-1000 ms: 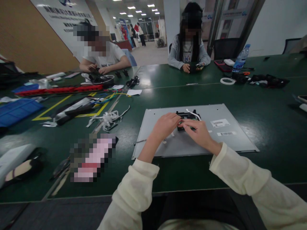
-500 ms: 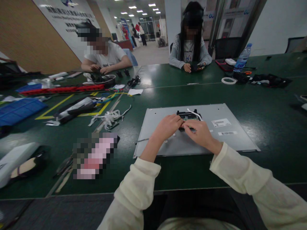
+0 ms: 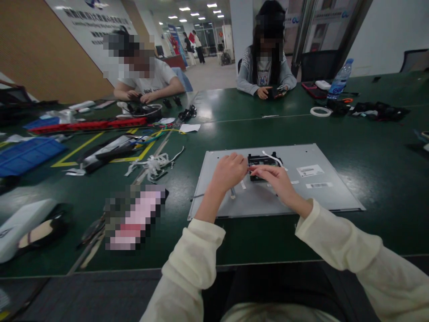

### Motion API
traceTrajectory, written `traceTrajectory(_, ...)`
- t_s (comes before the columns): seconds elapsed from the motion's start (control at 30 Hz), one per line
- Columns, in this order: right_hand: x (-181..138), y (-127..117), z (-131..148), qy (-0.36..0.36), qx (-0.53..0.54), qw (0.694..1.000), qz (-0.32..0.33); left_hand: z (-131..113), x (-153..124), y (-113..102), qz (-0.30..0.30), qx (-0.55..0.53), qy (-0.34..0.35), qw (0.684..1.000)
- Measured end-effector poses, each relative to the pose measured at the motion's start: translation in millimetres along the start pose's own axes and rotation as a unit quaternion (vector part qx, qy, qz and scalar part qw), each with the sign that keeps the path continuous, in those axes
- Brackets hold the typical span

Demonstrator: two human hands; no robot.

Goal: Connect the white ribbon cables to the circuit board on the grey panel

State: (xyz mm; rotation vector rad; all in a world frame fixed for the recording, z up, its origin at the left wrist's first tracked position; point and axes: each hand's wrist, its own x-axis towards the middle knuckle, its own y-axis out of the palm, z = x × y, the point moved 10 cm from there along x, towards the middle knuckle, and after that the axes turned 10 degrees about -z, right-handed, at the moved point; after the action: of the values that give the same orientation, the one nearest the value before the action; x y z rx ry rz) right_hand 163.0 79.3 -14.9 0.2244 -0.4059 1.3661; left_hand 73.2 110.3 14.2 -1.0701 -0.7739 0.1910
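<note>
In the head view a flat grey panel (image 3: 214,179) lies on the green table, with a black-framed circuit board (image 3: 259,176) on its upper middle. A white ribbon cable (image 3: 272,157) curls over that board. My left hand (image 3: 231,171) is closed just left of the board; whatever its fingers grip is hidden. My right hand (image 3: 276,179) reaches over the board's near side, its fingers stretched toward the left hand and their tips close to it. Nothing shows in the right hand. Small pale tape pieces and a short grey strip (image 3: 233,193) are on the panel below the left hand.
Left of the panel lie a tangle of white strips (image 3: 156,166), a blurred-out phone (image 3: 140,214) and a blue tray (image 3: 31,154). Two people sit across the table, hands on their own items. A water bottle (image 3: 340,80) and tape roll (image 3: 321,112) stand back right.
My left hand has moved slightly left and up from the board, uncovering more of it. The right hand's fingers have straightened and followed left.
</note>
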Motion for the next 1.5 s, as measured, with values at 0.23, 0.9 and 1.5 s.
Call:
traceTrajectory(0.23,-32,36,35,-0.239,-0.177,0.941,0.159,58,-14,-13,-0.024,0.043,-0.181,0.982)
traceTrajectory(0.9,-71,74,24,-0.271,-0.284,0.839,0.376,74,-25,-4,0.031,0.041,-0.273,0.961)
traceTrajectory(1.5,-31,62,-9,-0.248,-0.383,0.843,0.285,77,-32,12,0.078,0.044,-0.293,0.952)
